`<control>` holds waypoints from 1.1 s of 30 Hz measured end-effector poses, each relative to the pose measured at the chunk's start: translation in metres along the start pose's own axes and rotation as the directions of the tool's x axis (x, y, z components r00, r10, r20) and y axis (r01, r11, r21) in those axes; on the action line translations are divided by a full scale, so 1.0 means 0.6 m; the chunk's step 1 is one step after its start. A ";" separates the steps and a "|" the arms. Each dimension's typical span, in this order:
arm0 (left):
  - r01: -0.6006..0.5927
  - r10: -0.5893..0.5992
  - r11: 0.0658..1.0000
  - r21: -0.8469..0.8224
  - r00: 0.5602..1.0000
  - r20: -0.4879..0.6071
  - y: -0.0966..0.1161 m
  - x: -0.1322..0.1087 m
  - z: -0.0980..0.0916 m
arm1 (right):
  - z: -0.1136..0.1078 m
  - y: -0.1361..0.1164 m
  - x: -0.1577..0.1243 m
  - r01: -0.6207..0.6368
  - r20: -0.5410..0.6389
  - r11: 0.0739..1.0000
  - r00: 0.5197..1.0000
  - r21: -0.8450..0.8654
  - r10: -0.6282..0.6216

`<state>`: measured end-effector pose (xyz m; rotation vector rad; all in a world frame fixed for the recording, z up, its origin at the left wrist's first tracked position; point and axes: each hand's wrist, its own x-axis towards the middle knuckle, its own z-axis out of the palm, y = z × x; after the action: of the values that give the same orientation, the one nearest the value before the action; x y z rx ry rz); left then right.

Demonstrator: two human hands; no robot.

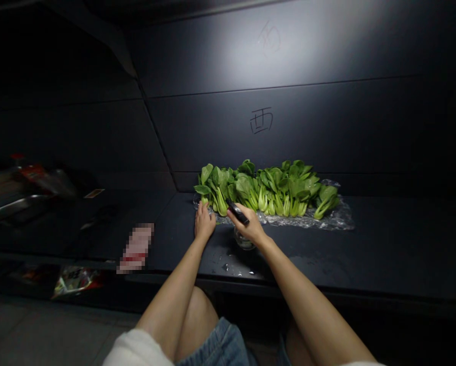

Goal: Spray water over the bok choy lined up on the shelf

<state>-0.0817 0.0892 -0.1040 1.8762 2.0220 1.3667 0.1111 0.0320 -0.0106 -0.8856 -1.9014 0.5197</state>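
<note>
Several green leafy vegetables (284,190) stand in a row on clear plastic wrap (338,218), leaning towards the dark back panel. At the row's left end, my left hand (205,222) touches the base of a stalk, its fingers close together; whether it grips the stalk is hard to tell. My right hand (247,223) is wrapped round a spray bottle with a black trigger head (238,212) and a clear body (245,241), just in front of the vegetables. The bottle's neck is hidden by my fingers.
Water drops lie on the dark shelf (395,259) near its front edge. A pixelated pink-and-white item (136,249) lies to the left. Farther left are a small card (94,193) and blurred red packages (37,175). A colourful packet (77,279) sits lower down.
</note>
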 end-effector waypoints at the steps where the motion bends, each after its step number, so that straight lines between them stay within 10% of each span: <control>1: 0.002 -0.002 1.000 0.003 1.000 0.002 0.001 0.000 -0.001 | -0.002 0.000 -0.001 -0.010 -0.007 1.000 1.000 -0.008 0.010; 33: -0.133 0.129 0.982 0.132 0.991 0.039 0.017 -0.005 -0.014 | -0.039 0.011 -0.018 -0.126 -0.212 0.990 0.971 -0.055 0.112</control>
<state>-0.0778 0.0807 -0.0940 2.1075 2.0575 1.2487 0.1372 0.0276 -0.0104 -1.0621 -1.6912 0.4177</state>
